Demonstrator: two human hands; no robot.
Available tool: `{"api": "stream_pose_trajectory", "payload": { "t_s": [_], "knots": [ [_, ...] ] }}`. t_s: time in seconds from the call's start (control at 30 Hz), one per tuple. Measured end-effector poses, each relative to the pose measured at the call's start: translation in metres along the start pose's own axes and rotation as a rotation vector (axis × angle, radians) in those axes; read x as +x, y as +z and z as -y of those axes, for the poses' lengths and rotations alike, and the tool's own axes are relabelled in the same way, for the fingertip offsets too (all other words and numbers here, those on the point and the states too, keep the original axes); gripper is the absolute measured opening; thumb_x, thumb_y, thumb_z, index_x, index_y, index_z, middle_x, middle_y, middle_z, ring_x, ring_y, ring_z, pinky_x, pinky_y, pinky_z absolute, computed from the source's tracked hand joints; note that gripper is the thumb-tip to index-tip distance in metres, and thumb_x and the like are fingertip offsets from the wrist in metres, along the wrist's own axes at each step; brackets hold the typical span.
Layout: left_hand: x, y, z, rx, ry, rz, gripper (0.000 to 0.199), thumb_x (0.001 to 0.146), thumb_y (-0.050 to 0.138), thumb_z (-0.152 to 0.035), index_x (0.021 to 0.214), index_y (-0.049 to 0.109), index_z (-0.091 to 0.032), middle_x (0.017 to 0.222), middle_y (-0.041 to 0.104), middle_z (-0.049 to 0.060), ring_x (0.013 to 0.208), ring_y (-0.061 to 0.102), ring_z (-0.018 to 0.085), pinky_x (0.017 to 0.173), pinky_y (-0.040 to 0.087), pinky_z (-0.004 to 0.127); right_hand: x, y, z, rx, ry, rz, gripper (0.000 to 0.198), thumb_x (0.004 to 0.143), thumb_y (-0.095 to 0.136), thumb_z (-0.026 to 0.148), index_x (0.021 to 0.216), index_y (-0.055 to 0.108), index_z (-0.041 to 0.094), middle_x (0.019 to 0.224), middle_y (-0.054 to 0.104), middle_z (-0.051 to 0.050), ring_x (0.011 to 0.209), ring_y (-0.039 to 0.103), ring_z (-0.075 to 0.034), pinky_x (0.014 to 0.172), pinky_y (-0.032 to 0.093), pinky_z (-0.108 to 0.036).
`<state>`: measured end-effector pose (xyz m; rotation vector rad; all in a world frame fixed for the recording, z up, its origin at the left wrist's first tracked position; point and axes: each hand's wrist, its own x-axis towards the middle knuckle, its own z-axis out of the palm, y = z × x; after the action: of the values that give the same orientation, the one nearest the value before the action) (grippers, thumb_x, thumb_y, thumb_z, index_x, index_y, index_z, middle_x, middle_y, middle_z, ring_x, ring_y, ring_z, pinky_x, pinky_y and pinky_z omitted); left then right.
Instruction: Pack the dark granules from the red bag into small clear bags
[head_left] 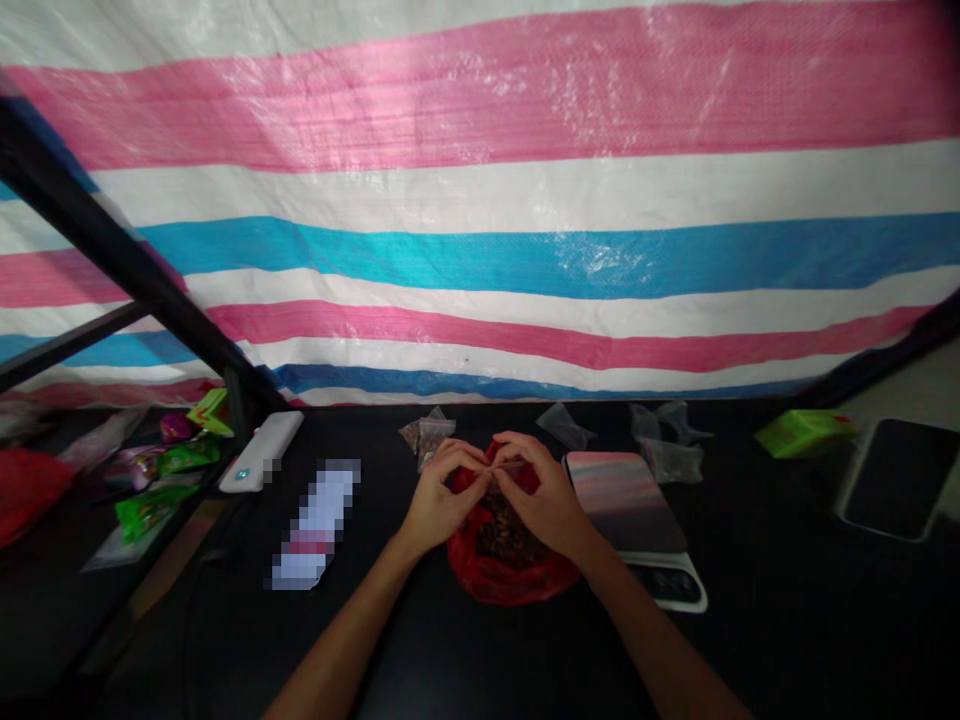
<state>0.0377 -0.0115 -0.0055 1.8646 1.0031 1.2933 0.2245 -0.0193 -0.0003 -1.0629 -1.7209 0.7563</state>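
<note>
My left hand and my right hand meet over an open red plastic bag. Thumb and forefinger of each are pinched together, the fingertips of both hands nearly touching. Between them is something thin and see-through that looks like a small clear plastic bag, mostly hidden by the fingers. Loose brown bits, like seeds or dried pieces, fill the red bag below. Just behind my left hand lie small filled clear bags. A flat scale with a dark button panel sits beside my right hand.
Small clear bags lie behind the scale, and another clear bag is left of them. A white power bank, a blurred-out phone, a green box and a dark-screened phone flank the work area. Black frame bars slant at left.
</note>
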Motion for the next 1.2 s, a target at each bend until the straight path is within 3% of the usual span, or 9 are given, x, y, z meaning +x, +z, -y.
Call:
{"api": "stream_pose_trajectory", "payload": {
  "t_s": [0.23, 0.37, 0.5, 0.6, 0.7, 0.8, 0.93, 1.07, 1.2],
  "knots": [
    [-0.001, 0.006, 0.004, -0.056, -0.042, 0.025, 0.011, 0.090, 0.070, -0.019, 0.079, 0.067, -0.019, 0.092, 0.070, 0.005, 0.093, 0.064, 0.019, 0.087, 0.048, 0.033, -0.001, -0.002, -0.002, -0.125, -0.058, 0.070, 0.035, 0.093, 0.059, 0.015, 0.125, 0.063, 0.030, 0.110, 0.070, -0.003, 0.106, 0.063, -0.023, 0.097, 0.046, -0.041],
    [-0.002, 0.007, 0.010, -0.071, -0.087, 0.029, 0.010, 0.091, 0.072, -0.025, 0.082, 0.073, -0.019, 0.091, 0.073, 0.006, 0.095, 0.064, 0.021, 0.089, 0.048, 0.034, 0.003, -0.008, -0.005, -0.107, -0.050, 0.042, 0.039, 0.094, 0.064, 0.019, 0.131, 0.061, 0.031, 0.102, 0.075, -0.001, 0.106, 0.066, -0.024, 0.100, 0.044, -0.043],
    [-0.001, 0.006, 0.008, -0.201, -0.114, 0.012, 0.018, 0.086, 0.078, -0.031, 0.074, 0.073, -0.019, 0.082, 0.073, 0.005, 0.095, 0.063, 0.022, 0.090, 0.048, 0.034, 0.006, -0.014, -0.002, -0.115, -0.029, -0.009, 0.023, 0.092, 0.068, 0.023, 0.114, 0.070, 0.029, 0.094, 0.078, 0.000, 0.104, 0.068, -0.025, 0.101, 0.043, -0.044],
    [0.002, 0.001, 0.007, -0.352, -0.229, -0.147, 0.025, 0.087, 0.076, -0.040, 0.078, 0.070, -0.018, 0.081, 0.070, 0.003, 0.083, 0.062, 0.018, 0.078, 0.048, 0.028, 0.009, -0.023, -0.007, -0.116, 0.005, -0.074, 0.031, 0.095, 0.064, 0.031, 0.125, 0.066, 0.029, 0.110, 0.076, -0.003, 0.110, 0.067, -0.024, 0.103, 0.045, -0.044],
    [0.006, -0.016, 0.016, -0.412, -0.320, -0.429, 0.029, 0.091, 0.069, -0.047, 0.084, 0.064, -0.018, 0.072, 0.058, -0.003, 0.064, 0.051, 0.011, 0.061, 0.041, 0.022, 0.014, -0.036, -0.025, -0.277, 0.036, -0.142, 0.039, 0.097, 0.059, 0.036, 0.135, 0.061, 0.025, 0.128, 0.070, -0.008, 0.119, 0.063, -0.026, 0.106, 0.044, -0.046],
    [0.011, -0.037, 0.034, -0.252, -0.342, -0.621, 0.026, 0.091, 0.066, -0.045, 0.088, 0.062, -0.019, 0.078, 0.057, -0.004, 0.067, 0.052, 0.011, 0.062, 0.041, 0.021, 0.014, -0.049, -0.047, -0.634, 0.113, -0.194, 0.028, 0.097, 0.058, 0.034, 0.119, 0.072, 0.025, 0.134, 0.066, -0.011, 0.130, 0.054, -0.033, 0.110, 0.037, -0.055],
    [0.013, -0.054, 0.055, 0.166, -0.403, -0.529, 0.023, 0.094, 0.057, -0.041, 0.094, 0.064, -0.019, 0.084, 0.064, 0.002, 0.079, 0.061, 0.019, 0.074, 0.049, 0.029, 0.006, -0.058, -0.064, -0.901, 0.173, -0.156, 0.027, 0.098, 0.057, 0.038, 0.109, 0.077, 0.024, 0.136, 0.065, -0.014, 0.139, 0.043, -0.040, 0.110, 0.032, -0.061],
    [0.010, -0.053, 0.059, 0.521, -0.324, -0.534, 0.036, 0.097, 0.052, -0.035, 0.126, 0.060, -0.016, 0.112, 0.064, 0.013, 0.110, 0.061, 0.030, 0.103, 0.047, 0.050, 0.005, -0.058, -0.067, -0.885, 0.198, -0.107, 0.029, 0.098, 0.056, 0.039, 0.109, 0.077, 0.021, 0.123, 0.073, -0.012, 0.135, 0.046, -0.040, 0.110, 0.032, -0.061],
    [0.009, -0.047, 0.045, 0.672, -0.180, -0.556, 0.037, 0.100, 0.050, -0.033, 0.130, 0.059, -0.015, 0.128, 0.055, 0.019, 0.127, 0.051, 0.034, 0.112, 0.039, 0.057, 0.015, -0.054, -0.057, -0.589, 0.174, -0.145, 0.033, 0.097, 0.055, 0.038, 0.119, 0.073, 0.021, 0.125, 0.071, -0.013, 0.124, 0.059, -0.033, 0.108, 0.041, -0.056]
  ]
}}
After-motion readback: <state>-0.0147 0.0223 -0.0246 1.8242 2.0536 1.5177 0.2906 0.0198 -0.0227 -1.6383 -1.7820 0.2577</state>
